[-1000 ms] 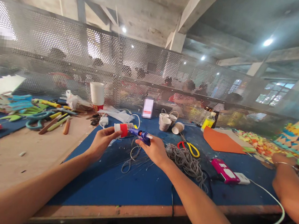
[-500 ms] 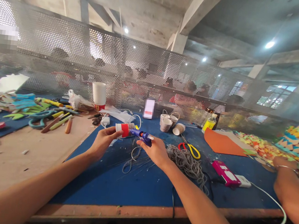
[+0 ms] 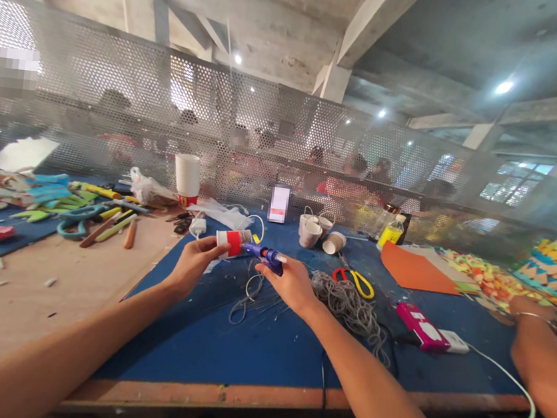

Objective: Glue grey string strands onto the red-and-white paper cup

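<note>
The left hand (image 3: pixel 194 263) is closed around a paper cup (image 3: pixel 229 244) with a red band, with thumb and fingers pressing on its sides. The cup is up over the bench (image 3: pixel 191 360), lying on its side, perhaps so its wall faces the tool. The right hand (image 3: pixel 290 281) is wrapped around a blue glue gun (image 3: pixel 267 257). Its tip points at the cup; I can't tell if they touch. Holding one in each hand seems to let the person keep both steady. Near the right hand is a messy heap of gray cord (image 3: pixel 348 303), close enough to reach, with scissors (image 3: pixel 353 271) just behind it. Farther back, small cups with loop handles (image 3: pixel 310 235) stand together, and another cup (image 3: pixel 333 243) lies tipped beside them. A phone (image 3: pixel 279 205) stands upright, its screen facing this way, maybe for easy looking. To its left, white cups (image 3: pixel 186 175) sit one inside another, which saves room.
</note>
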{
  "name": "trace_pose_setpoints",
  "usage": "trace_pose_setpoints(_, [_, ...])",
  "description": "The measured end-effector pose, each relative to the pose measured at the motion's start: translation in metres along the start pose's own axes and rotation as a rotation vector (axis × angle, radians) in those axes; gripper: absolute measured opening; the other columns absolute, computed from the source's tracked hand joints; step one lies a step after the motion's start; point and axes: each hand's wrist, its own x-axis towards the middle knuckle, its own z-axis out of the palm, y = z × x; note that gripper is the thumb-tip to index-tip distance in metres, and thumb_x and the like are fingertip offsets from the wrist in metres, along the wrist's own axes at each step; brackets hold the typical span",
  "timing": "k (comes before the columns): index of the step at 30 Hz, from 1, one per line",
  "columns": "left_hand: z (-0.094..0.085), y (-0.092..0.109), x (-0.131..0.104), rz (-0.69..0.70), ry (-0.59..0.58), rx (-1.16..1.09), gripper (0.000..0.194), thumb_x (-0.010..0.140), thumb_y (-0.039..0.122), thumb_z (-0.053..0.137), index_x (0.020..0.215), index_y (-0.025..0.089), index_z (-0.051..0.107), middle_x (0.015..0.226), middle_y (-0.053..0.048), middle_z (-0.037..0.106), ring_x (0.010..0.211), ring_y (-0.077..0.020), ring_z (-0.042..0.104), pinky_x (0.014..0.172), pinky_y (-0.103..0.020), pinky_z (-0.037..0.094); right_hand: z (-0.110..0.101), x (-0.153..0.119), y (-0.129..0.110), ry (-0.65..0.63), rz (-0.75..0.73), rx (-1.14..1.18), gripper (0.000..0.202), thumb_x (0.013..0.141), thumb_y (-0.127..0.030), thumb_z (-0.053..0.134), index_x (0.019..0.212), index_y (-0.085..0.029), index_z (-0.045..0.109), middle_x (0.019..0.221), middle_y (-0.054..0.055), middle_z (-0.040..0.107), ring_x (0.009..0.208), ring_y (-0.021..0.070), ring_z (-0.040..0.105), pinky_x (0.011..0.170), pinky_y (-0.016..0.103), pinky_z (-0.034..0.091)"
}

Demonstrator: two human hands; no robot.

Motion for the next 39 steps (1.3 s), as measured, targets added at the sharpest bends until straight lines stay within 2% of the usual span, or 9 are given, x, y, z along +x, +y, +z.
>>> trace_pose_setpoints(5, [-0.0006,-0.0018,0.0002,-0.001,0.002,-0.008,0.038,0.075,0.048,0.087,0.1,0.02,0.086,0.092,-0.007,0.082,0.08,-0.023,0.069,0.078,-0.034,0.049,-0.0002,-0.0005,-0.0003,0.003,-0.002,-0.007,0.029,0.096,-0.052,0.07,0.093,-0.024,0.077,0.084,0.003,0.079,0.076,0.0189,0.072,0.065,0.027,0.041])
trace_pose_setpoints(18, [0.0017,0.003,-0.0012,-0.014,0.022,-0.004,0.046,0.069,0.052,0.089,0.099,0.018,0.086,0.09,-0.008,0.082,0.08,-0.0241,0.069,0.078,-0.034,0.05,0.0013,-0.0006,0.0021,-0.005,-0.005,0.007,0.031,0.096,-0.053,0.07,0.094,-0.024,0.077,0.083,0.003,0.078,0.074,0.019,0.07,0.064,0.027,0.038])
trace_pose_setpoints(29, [0.0016,0.0046,-0.002,-0.025,0.007,-0.018,0.047,0.069,0.053,0.09,0.101,0.018,0.086,0.089,-0.007,0.083,0.082,-0.0238,0.069,0.078,-0.032,0.05,0.0019,-0.0006,0.0018,-0.029,0.014,0.047,0.028,0.095,-0.052,0.072,0.1,-0.025,0.08,0.085,0.003,0.078,0.076,0.0203,0.07,0.066,0.028,0.04])
trace_pose_setpoints(39, [0.0022,0.0065,-0.0038,-0.031,-0.008,-0.031,0.044,0.069,0.051,0.091,0.097,0.017,0.086,0.088,-0.007,0.082,0.077,-0.0217,0.068,0.076,-0.03,0.049,0.0053,0.0001,0.006,0.001,0.017,0.123,0.028,0.095,-0.052,0.071,0.095,-0.024,0.076,0.085,0.004,0.08,0.078,0.0219,0.074,0.067,0.027,0.046])
